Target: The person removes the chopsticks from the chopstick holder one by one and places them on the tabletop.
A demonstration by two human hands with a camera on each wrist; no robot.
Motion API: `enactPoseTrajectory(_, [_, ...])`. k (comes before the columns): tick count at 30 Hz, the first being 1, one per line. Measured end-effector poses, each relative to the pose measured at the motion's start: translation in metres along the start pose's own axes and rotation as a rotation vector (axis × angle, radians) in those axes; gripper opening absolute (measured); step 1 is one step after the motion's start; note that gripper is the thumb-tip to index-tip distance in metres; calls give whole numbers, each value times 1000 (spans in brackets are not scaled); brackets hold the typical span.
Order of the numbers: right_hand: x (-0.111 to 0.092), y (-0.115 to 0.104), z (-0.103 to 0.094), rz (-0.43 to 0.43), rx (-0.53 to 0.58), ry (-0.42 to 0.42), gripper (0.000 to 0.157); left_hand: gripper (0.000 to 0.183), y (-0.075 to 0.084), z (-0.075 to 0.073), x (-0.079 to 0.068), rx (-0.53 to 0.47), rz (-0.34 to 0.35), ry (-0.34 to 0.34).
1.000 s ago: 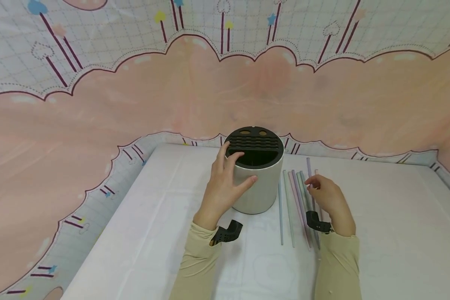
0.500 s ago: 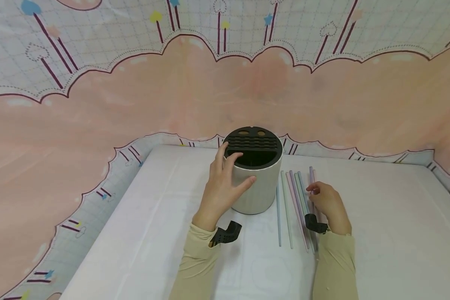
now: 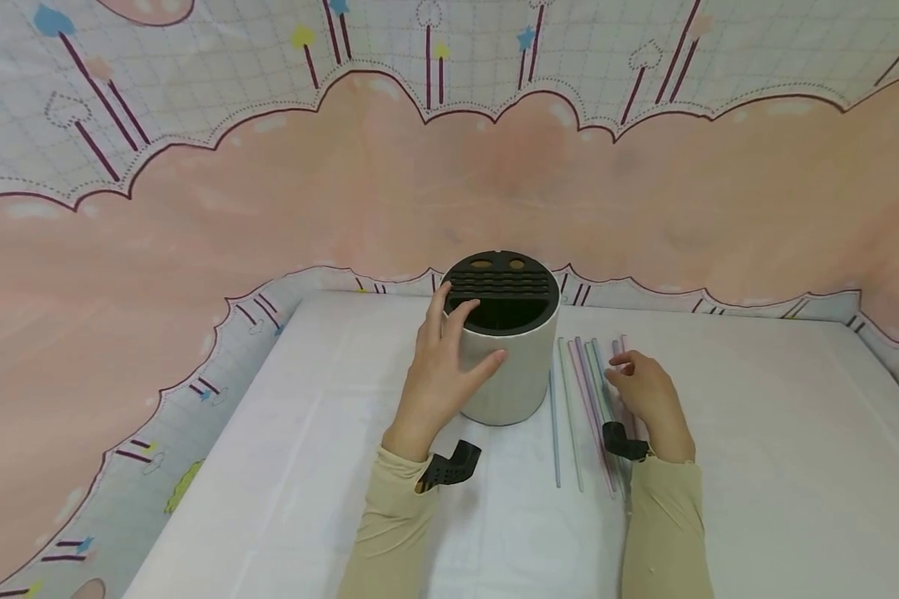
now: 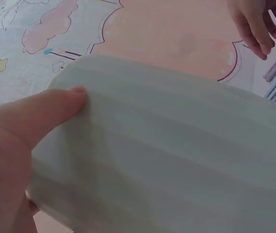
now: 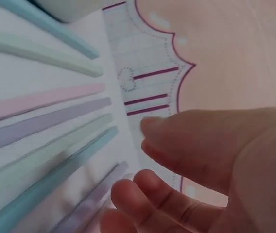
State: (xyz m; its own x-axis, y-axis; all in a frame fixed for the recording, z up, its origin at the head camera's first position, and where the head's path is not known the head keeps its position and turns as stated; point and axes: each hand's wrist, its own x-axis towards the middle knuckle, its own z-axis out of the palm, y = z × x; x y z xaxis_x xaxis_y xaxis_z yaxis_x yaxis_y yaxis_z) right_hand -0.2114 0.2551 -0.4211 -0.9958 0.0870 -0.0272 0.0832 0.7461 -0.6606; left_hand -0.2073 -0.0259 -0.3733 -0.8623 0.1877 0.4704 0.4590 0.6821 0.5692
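An off-white round holder [image 3: 511,383] stands upright, its black slotted top [image 3: 500,283] having two round holes and a wide half-round opening. My left hand [image 3: 438,383] grips its left side near the rim, fingertips at the top edge and thumb against the front wall. In the left wrist view the thumb [image 4: 55,109] lies on the pale wall; the other fingers are mostly hidden. My right hand [image 3: 652,395] hovers at a purple stick [image 3: 616,345], and the right wrist view shows a gap between thumb [image 5: 191,145] and loosely bent fingers, nothing between them.
Several thin pastel sticks lie side by side right of the holder, including a blue one [image 3: 555,441], a green one [image 3: 572,416] and a pink one [image 3: 624,339]. A white cloth [image 3: 787,449] covers the table. A patterned peach backdrop [image 3: 644,200] rises behind.
The purple stick under my right hand has come toward me and lies lower beside the pink one. My right fingers have lifted off it. My left hand keeps its hold.
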Motion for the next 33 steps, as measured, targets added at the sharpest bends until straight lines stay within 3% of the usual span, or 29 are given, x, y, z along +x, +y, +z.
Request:
enactPoseTrajectory(9, [-3, -10, -25, -106, 34, 61, 47, 64, 0, 4, 7, -92, -45, 0])
enactPoseTrajectory(14, [-6, -8, -38, -208, -56, 125, 53, 57, -28, 4, 11, -161, -124, 2])
enactPoseTrajectory(18, [-6, 4, -47, -313, -227, 142, 51, 53, -61, -1, 13, -30, -210, -12])
enactPoseTrajectory(23, [-6, 29, -65, -438, -435, 254, 39, 50, -95, -16, 13, 256, -248, -98])
enactPoseTrajectory(25, [-7, 37, -76, -420, -490, 244, 40, 50, -105, -25, 10, 343, -270, -139])
enactPoseTrajectory(28, [-6, 45, -93, -316, -522, 129, 53, 52, -118, -38, 6, 419, -319, -201])
enactPoseTrajectory(30, [-6, 46, -104, -231, -522, 31, 66, 58, -124, -46, 5, 439, -344, -245])
enactPoseTrajectory(33, [-6, 45, -116, -155, -497, -38, 74, 66, -128, -53, 4, 454, -356, -298])
